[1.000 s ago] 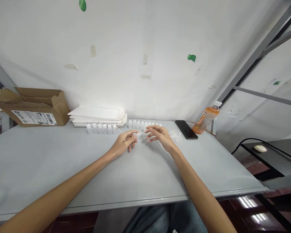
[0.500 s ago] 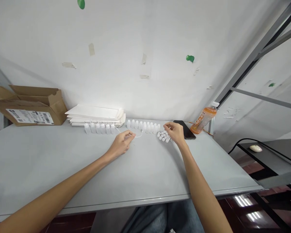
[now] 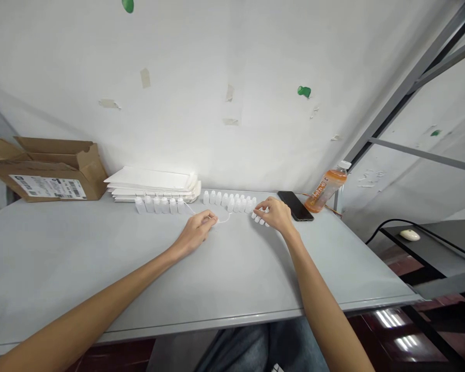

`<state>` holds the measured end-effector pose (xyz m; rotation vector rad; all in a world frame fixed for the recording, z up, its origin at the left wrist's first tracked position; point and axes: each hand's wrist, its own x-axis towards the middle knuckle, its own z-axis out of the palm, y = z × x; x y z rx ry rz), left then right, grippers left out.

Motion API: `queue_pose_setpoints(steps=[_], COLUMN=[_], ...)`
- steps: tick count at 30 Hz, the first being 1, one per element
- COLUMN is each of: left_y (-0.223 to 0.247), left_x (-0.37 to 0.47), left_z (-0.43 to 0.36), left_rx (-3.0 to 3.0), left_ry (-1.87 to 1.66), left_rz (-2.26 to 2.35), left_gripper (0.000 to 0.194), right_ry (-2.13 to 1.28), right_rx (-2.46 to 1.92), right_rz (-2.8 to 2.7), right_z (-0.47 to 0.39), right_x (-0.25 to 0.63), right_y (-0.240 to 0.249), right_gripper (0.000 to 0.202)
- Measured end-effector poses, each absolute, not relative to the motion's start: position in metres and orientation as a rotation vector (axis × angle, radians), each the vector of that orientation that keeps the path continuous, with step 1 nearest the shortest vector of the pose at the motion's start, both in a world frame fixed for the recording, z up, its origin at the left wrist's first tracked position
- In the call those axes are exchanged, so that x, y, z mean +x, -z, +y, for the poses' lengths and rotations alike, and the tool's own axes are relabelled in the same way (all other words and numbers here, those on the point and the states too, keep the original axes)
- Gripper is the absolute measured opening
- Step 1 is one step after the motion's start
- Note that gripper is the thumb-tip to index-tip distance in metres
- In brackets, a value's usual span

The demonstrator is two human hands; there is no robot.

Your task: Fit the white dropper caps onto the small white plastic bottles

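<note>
Pinched between the fingers of my left hand point(image 3: 197, 229) is a thin white cord point(image 3: 225, 220), which loops out to the right over the grey table. My right hand point(image 3: 277, 214) is over a cluster of small white caps point(image 3: 261, 221), its thumb and fingertips drawn together at the cluster's left side. Whether a cap is between them is hidden. Several small white translucent bottles point(image 3: 236, 205) stand upright in close rows just left of my right hand. Another row of small bottles with thin tips point(image 3: 165, 206) stands to the left, beyond my left hand.
Flat white cardboard pieces point(image 3: 151, 181) are stacked against the wall behind the left row. An open brown box point(image 3: 62, 170) sits at far left. A black phone point(image 3: 295, 206) and an orange drink bottle point(image 3: 327, 190) are at right on the grey table point(image 3: 232, 279).
My right hand has shifted slightly left and down, now covering more of the caps. The left hand stays almost in place, still pinching the cord.
</note>
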<state>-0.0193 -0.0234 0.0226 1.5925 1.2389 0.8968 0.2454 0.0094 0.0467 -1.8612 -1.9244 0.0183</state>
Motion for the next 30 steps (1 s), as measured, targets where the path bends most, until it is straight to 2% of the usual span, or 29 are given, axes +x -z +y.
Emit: queue_pose_setpoints(steps=[14,21,25,30], left_y=[-0.023,-0.02,-0.018,-0.016], left_x=[-0.017,-0.017,-0.017,-0.017], left_z=[-0.024,-0.024,-0.023,-0.022], left_rx=[1.851,1.861,1.838,1.744], left_ry=[-0.869,-0.882,-0.912,-0.946], left_rz=[1.308,1.304,1.287,1.248], left_gripper=[0.034,0.032,0.032,0.032], right_ry=[0.008,-0.004,-0.269,-0.895], right_rx=[-1.935,-1.825,-1.576,-1.183], right_rz=[-1.971,-1.95,-1.845,-1.66], right_z=[0.01,0.009,0.007,-0.003], right_x=[0.243,0.24,0.235,0.205], right_y=[-0.042,-0.045,-0.049,-0.048], right_gripper=[0.014,0.014,0.011,0.017])
